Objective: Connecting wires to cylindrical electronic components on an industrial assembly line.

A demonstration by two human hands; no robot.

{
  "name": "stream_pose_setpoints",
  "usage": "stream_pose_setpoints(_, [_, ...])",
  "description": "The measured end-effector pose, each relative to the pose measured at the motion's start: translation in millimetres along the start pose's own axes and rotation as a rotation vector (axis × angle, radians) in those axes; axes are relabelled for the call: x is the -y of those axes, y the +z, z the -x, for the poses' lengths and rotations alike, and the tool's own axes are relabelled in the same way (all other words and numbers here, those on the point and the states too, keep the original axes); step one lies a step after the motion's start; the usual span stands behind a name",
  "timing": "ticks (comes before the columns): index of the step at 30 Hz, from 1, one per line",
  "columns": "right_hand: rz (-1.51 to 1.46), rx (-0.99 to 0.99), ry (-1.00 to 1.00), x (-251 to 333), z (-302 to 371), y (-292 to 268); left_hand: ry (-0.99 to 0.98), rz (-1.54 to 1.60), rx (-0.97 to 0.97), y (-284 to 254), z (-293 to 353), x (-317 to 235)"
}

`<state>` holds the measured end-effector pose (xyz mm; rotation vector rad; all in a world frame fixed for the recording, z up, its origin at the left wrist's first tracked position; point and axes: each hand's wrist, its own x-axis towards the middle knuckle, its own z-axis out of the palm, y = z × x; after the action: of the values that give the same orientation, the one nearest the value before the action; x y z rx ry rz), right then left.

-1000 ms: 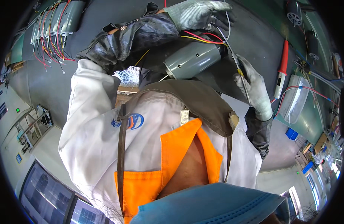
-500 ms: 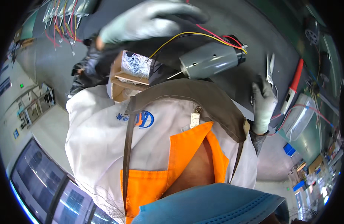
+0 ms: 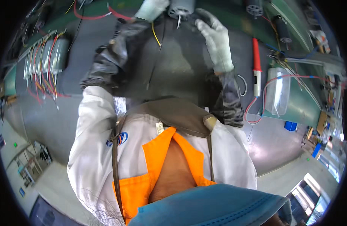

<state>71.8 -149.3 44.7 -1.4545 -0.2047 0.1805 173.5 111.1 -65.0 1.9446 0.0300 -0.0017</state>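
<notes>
A grey cylindrical motor (image 3: 182, 6) is at the top edge, its vented end and thin metal shaft facing me. My left hand (image 3: 152, 9), in a pale work glove, is beside its left side; the frame edge cuts off the fingers. To the motor's right is my gloved right hand (image 3: 215, 39), fingers apart and slightly bent, holding nothing I can see. I cannot tell whether either hand touches the motor. A yellow wire (image 3: 155, 34) and a black wire (image 3: 154, 67) trail below my left hand on the dark work surface (image 3: 177, 75).
Several grey motors with coloured leads (image 3: 47, 56) stand in a row at left. On the right are a red-and-white stick-shaped tool (image 3: 257, 67) on a cable, a clear plastic box (image 3: 277, 90) and a grey loop (image 3: 242, 84) by my sleeve. Another motor (image 3: 254, 8) sits farther back.
My head view has shifted. Both hands are now far forward; the right has left the scissors. The motor that lay near my apron no longer lies there; one is now between my hands.
</notes>
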Motion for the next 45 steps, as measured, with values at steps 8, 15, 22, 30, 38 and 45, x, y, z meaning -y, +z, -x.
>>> stream_pose_setpoints(8, [0.067,-0.797,-0.13,2.9,70.3,-219.5,-0.249,0.56,0.063,-31.2,146.4,-47.7])
stream_pose_setpoints(15, [0.493,-0.197,0.282,44.6,33.9,-158.6,-0.307,0.719,0.399,7.2,220.2,-86.6])
stream_pose_setpoints(22, [1.132,0.385,-0.64,-23.0,58.1,-73.6,-0.235,0.795,0.36,33.7,181.1,-113.6])
stream_pose_setpoints(30, [0.326,-0.143,-0.276,2.7,107.8,-19.4,-0.237,1.064,0.198,79.7,173.1,-131.7])
stream_pose_setpoints(38, [0.053,-0.172,-0.103,13.0,111.7,0.7,-0.194,1.168,0.253,94.0,180.1,-133.4])
stream_pose_setpoints(45, [0.015,-0.231,-0.254,-6.2,103.5,4.0,-0.196,1.297,0.301,108.2,181.8,-135.4])
